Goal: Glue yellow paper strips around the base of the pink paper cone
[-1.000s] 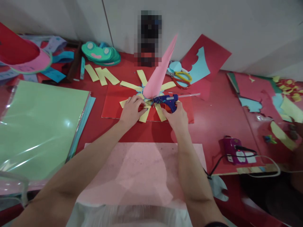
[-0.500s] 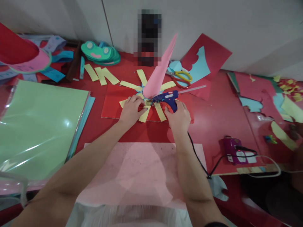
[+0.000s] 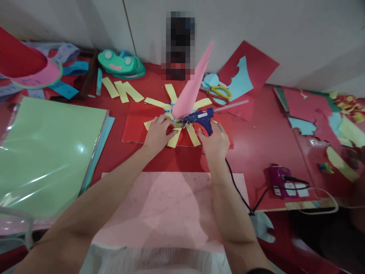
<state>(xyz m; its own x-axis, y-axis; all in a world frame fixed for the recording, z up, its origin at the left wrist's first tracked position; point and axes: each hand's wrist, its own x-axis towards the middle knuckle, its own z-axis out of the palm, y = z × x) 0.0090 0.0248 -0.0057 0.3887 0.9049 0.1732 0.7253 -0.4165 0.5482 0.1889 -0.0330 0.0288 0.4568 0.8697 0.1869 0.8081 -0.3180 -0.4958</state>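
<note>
My right hand [image 3: 216,140] is wrapped round the handle of a blue glue gun [image 3: 203,117], whose nozzle points left at the base of a pink paper cone [image 3: 188,99]. A clear glue stick [image 3: 234,105] juts from the gun's back. Left of the nozzle, my left hand [image 3: 160,131] pinches a yellow paper strip [image 3: 176,131]. More yellow strips [image 3: 171,93] spread out around the cone's base, over a red sheet [image 3: 134,123]. The cone leans up and to the right.
Green frog cutouts [image 3: 116,64], loose yellow strips [image 3: 110,87] and scissors [image 3: 221,92] lie at the back. Green sheets in plastic [image 3: 54,152] are on the left. A purple power adapter [image 3: 281,182] with cables sits right. A person's arm [image 3: 357,194] shows at the right edge.
The glue gun has shifted and tilted slightly, its back end a little to the left and lower. My left hand has barely moved.
</note>
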